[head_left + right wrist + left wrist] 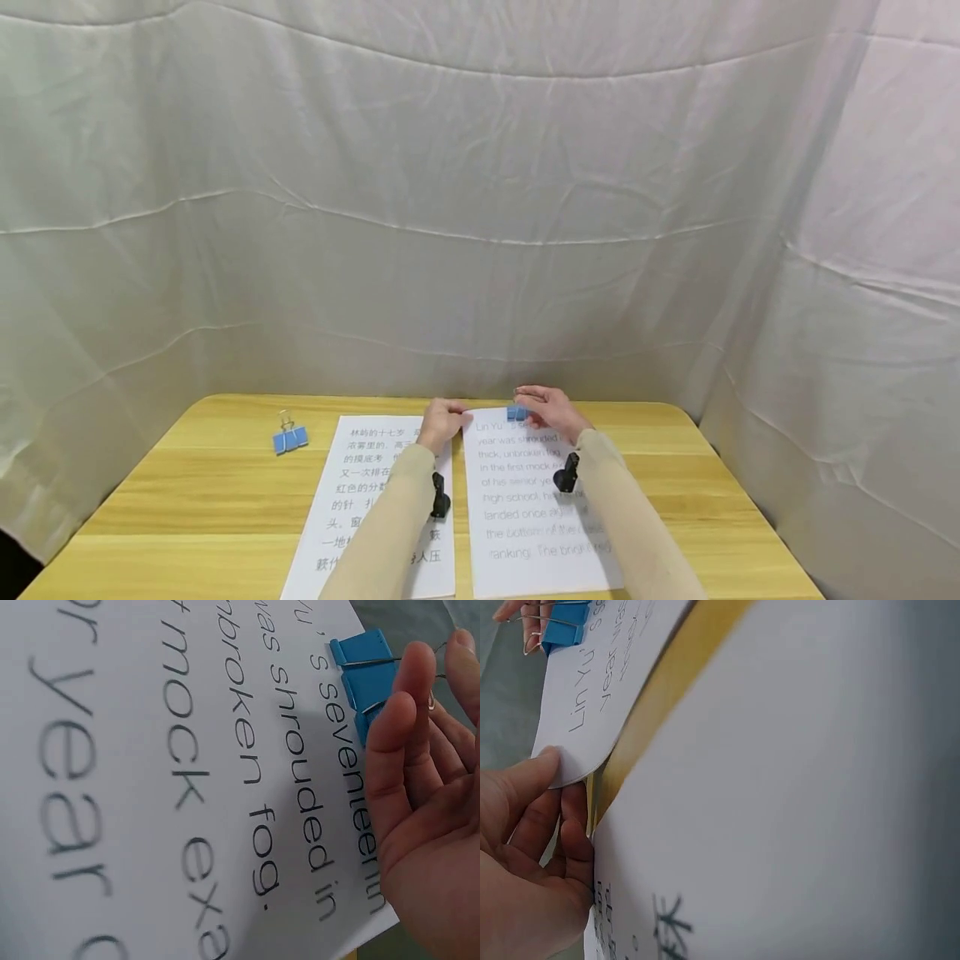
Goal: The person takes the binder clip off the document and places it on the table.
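Observation:
My left hand (pixel 441 423) pinches the top left corner of the English-printed paper stack (pixel 517 500), thumb on top and fingers beneath, as the left wrist view shows. A blue binder clip (pixel 517 412) sits on that stack's top edge, its body over the paper. My right hand (pixel 553 411) is at this clip, its fingers around the wire handles (pixel 397 658) behind the edge. In the right wrist view the fingers hide part of the handles. Left of it lies a Chinese-printed paper stack (pixel 360 475), partly beneath my left forearm.
A second blue binder clip (pixel 290 439) stands on the wooden table (pixel 187 492) at the left, apart from the papers. A pale curtain (pixel 480 292) hangs behind the table and along its sides. A strip of table shows between the stacks.

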Available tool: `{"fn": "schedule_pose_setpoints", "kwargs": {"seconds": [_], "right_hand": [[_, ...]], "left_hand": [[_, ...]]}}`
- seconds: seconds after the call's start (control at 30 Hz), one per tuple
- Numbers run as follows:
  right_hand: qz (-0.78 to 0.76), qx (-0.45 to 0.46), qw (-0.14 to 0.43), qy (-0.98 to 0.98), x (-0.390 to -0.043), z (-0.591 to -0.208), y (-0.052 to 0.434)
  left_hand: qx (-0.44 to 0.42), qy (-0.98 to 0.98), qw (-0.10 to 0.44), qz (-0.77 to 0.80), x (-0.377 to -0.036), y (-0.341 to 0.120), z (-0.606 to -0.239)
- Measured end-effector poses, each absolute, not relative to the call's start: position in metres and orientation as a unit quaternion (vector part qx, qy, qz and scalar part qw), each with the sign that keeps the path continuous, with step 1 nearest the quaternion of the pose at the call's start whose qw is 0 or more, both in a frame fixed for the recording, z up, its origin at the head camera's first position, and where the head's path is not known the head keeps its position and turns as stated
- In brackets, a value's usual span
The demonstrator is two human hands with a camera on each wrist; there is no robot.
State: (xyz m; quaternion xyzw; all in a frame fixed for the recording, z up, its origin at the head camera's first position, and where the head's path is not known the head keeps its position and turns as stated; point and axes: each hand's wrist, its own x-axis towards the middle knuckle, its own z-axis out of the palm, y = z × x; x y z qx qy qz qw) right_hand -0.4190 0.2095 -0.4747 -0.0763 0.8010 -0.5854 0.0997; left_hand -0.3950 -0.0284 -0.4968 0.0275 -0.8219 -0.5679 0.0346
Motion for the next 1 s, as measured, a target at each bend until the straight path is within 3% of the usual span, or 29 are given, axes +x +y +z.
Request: {"fn": "schedule_pose_setpoints", "kwargs": {"seconds": [1.0], "right_hand": [[-0.589, -0.002, -0.036, 0.808, -0.424, -0.473, 0.202]], "left_hand": [[0.049, -0.821, 0.012, -0.569, -0.391, -0.022, -0.490]]}}
